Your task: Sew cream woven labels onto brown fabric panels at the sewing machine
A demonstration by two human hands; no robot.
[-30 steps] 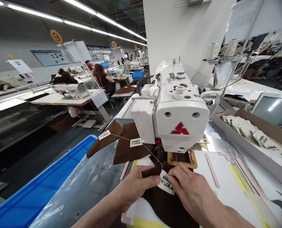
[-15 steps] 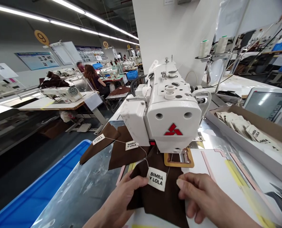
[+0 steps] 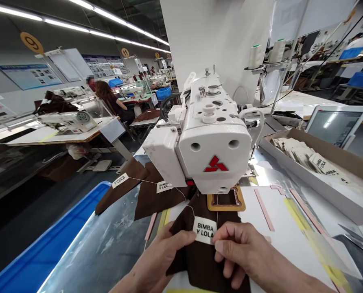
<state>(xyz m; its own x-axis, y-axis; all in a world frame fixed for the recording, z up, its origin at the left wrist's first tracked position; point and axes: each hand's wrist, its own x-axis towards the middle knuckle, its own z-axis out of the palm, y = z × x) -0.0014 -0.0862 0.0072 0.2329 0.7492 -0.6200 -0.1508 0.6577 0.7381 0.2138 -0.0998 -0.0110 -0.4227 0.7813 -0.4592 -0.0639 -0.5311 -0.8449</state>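
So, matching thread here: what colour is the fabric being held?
It's a dark brown flat fabric piece, head view.

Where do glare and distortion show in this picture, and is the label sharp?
Head view: the long ceiling light strips curve from lens distortion; glare washes the shiny grey table sheet; the white fabric label, pinched by the left hand and right hand on the dark brown fabric piece, is sharp.

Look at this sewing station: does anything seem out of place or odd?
A thin thread runs uncut from the label held by the left hand and right hand to two more labelled brown pieces behind, chaining all three together.
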